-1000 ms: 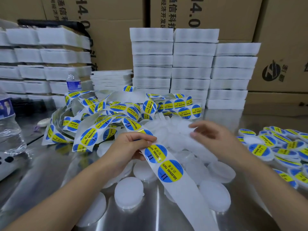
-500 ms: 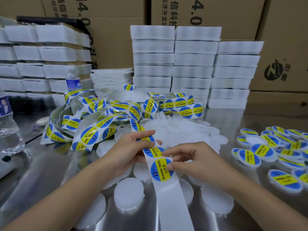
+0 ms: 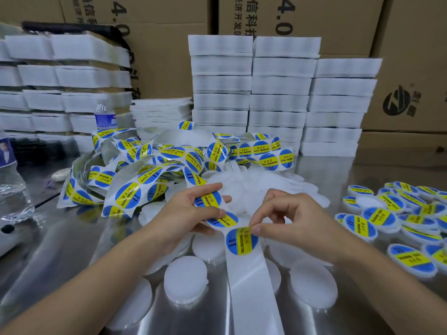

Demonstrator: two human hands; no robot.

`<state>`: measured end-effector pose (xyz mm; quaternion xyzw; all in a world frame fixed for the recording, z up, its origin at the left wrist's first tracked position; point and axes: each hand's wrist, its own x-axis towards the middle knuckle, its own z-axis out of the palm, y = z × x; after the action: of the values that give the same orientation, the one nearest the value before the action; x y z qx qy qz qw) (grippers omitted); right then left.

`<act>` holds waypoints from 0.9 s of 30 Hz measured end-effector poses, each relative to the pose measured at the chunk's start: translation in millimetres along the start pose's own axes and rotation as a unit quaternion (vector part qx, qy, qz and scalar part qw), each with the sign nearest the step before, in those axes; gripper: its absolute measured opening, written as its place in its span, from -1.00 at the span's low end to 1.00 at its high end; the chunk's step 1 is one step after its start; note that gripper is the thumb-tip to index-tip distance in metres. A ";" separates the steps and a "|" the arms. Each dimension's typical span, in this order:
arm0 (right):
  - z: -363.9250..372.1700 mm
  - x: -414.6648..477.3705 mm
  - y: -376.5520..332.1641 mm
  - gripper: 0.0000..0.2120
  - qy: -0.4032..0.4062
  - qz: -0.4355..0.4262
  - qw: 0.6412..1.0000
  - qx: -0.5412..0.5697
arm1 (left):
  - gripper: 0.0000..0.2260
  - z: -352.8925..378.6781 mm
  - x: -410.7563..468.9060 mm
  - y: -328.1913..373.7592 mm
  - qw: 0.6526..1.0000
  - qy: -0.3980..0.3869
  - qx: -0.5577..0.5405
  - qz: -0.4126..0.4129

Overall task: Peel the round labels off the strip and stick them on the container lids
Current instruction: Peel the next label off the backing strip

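A white backing strip (image 3: 249, 281) with round blue-and-yellow labels runs from a tangled heap (image 3: 154, 170) down toward me. My left hand (image 3: 186, 213) grips the strip between thumb and fingers, just above its lowest label. My right hand (image 3: 290, 218) pinches the upper right edge of that round label (image 3: 240, 241) with thumb and forefinger. Plain white lids (image 3: 185, 278) lie on the metal table under and around my hands. Labelled lids (image 3: 360, 223) are piled at the right.
Stacks of white foam trays (image 3: 283, 93) stand behind the heap, with more at the left (image 3: 55, 93). Cardboard boxes (image 3: 411, 68) line the back. A water bottle (image 3: 12, 184) stands at the left edge, another (image 3: 105, 117) further back.
My right hand came in from the lid pile to the strip and now pinches the edge of the lowest label. My left hand has kept its hold on the strip.
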<state>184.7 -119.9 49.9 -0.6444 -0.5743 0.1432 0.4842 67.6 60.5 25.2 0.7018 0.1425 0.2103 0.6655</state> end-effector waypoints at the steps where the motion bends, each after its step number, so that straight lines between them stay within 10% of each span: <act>1: -3.0 -0.4 -2.0 -0.92 -0.011 0.009 0.999 0.042 | -0.55 -0.7 0.1 0.2 1.000 0.007 0.001 0.004; 9: -17.4 3.4 -1.8 -0.90 0.037 0.050 0.971 0.232 | -0.59 -6.6 1.4 -1.0 0.998 0.054 0.033 0.017; 13: -16.2 5.8 4.8 -0.71 0.065 0.086 0.992 0.068 | -0.64 -5.5 0.9 -0.6 0.997 0.071 0.031 0.014; 19: -7.1 -7.1 5.9 -0.02 -0.152 0.079 0.979 -0.113 | -0.67 -4.1 0.2 3.1 0.995 0.094 0.010 0.011; 27: 7.2 -16.0 5.6 0.14 -0.216 0.055 0.938 -0.265 | -0.66 1.0 0.4 3.6 0.993 0.117 0.021 0.010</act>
<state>178.0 -129.9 36.0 -0.7334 -0.6460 0.1478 0.1517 68.1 59.6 28.8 0.6880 0.2165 0.2945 0.6270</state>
